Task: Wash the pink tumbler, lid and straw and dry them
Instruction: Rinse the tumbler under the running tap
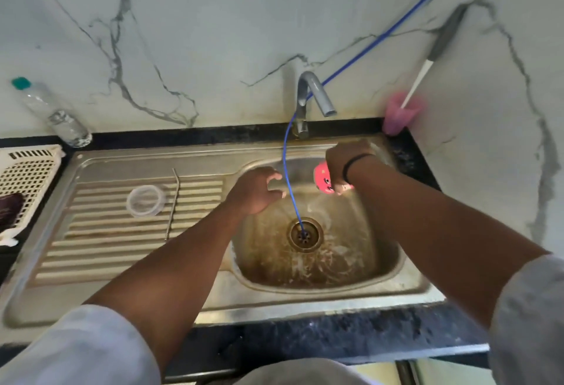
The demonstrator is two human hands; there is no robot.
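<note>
1. Tumbler, small pink plastic w/ a printed cartoon face [324, 181], sits in right hand [343, 164] over the steel sink basin [381, 265], tipped on its side. Fingers wrap it from above; only the face end and a bit near the fingertips show, rest is hidden under the palm.
2. Left hand [254, 190] hangs just beside it, apart from it, fingers spread and loosely curled, holding nothing. Thin blue hose [288, 177] runs down between the two hands to the drain [305, 234].
3. Handling, my read: looks light, stiff, hard-walled plastic, so not fragile, but wet and prob. slippery. A full wrap round the barrel is safer than a fingertip pinch. Left hand could steady the free end past the right fingertips.
4. Lid, clear round plastic [146, 200], lies flat on the ribbed draining board [91, 250], well left of the left fingers. Prob. very light, a bit flexy; take by the rim.
5. Straw, thin bent metal-looking [173, 204], lies just beside the lid on its right, nearer the left fingers. Stiff, narrow, could roll on the ribs; pinch mid-length.
6. Grey tap [314, 91] stands beyond both hands; can't tell if it's running, though basin is wet.
</note>
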